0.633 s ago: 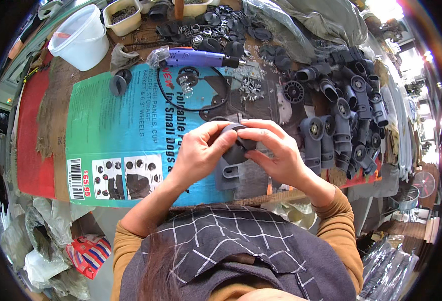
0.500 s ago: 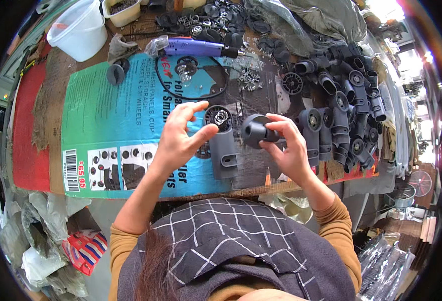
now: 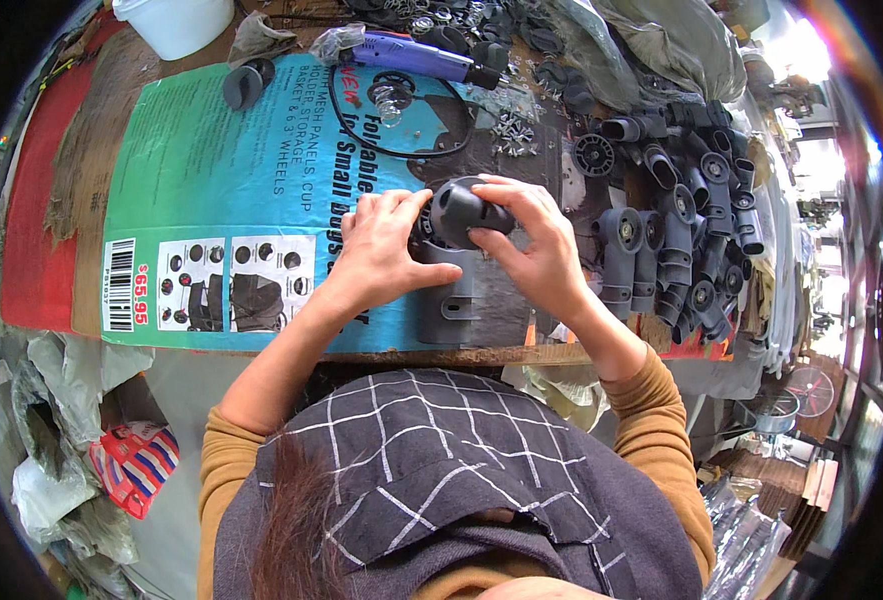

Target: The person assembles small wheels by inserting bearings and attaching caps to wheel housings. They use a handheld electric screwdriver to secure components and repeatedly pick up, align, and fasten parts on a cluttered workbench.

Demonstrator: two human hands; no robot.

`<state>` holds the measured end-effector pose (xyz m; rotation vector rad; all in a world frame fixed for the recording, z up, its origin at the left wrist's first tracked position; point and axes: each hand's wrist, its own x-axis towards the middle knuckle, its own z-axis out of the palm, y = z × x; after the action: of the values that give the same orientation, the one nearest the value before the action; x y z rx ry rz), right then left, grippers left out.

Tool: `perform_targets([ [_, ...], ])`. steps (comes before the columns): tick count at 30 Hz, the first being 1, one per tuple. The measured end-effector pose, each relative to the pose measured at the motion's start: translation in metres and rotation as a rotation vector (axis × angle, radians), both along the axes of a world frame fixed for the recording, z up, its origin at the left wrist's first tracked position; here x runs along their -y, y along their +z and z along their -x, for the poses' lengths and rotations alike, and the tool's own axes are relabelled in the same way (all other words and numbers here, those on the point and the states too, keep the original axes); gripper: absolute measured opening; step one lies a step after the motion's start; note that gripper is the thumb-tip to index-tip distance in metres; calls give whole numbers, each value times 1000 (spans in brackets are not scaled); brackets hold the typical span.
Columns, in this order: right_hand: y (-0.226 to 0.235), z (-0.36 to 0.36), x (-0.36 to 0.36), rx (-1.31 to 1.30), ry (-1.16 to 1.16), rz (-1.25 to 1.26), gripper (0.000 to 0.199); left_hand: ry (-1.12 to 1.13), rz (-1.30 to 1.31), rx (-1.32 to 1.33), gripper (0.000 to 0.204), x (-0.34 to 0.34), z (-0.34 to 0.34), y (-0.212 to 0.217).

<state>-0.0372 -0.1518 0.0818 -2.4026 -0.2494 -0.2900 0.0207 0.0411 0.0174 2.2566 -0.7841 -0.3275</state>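
Note:
My right hand [image 3: 539, 232] is closed on a black round plastic knob [image 3: 451, 212], thumb and fingers pinching its raised ridge. The knob sits over the round head of a dark grey plastic tube joint [image 3: 446, 305] lying on the printed cardboard. It hides most of that head, including its middle; whether the two are seated together I cannot tell. My left hand [image 3: 383, 250] is beside the joint with its fingers stretched out and the thumb apart. Its fingertips are at the knob's left edge, and the thumb reaches over the joint's tube.
A purple power screwdriver [image 3: 411, 55] lies beyond my hands, its black cord [image 3: 401, 154] looped near a pile of screws [image 3: 513, 132]. Several similar joints [image 3: 679, 205] are heaped at right. Another black knob [image 3: 243, 88] and a white bucket [image 3: 176, 25] stand far left.
My right hand has brought the knob left onto the joint's head, covering the metal spring that showed there. My left hand has shifted closer. The whole view has tilted slightly.

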Motion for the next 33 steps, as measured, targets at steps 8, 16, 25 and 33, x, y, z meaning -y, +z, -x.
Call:
perform_targets([
  [8, -19, -16, 13, -237, 139, 82, 36, -34, 78, 2, 57, -1, -11, -7],
  [16, -44, -5, 11, -415, 66, -253, 39, -128, 61, -73, 53, 8, -19, 8],
  [25, -75, 21, 24, -281, 114, -670, 35, 2, -229, -842, 67, 45, -48, 46],
  [33, -40, 35, 22, -671, 17, -1259, 73, -64, 370, -934, 47, 32, -23, 67],
])
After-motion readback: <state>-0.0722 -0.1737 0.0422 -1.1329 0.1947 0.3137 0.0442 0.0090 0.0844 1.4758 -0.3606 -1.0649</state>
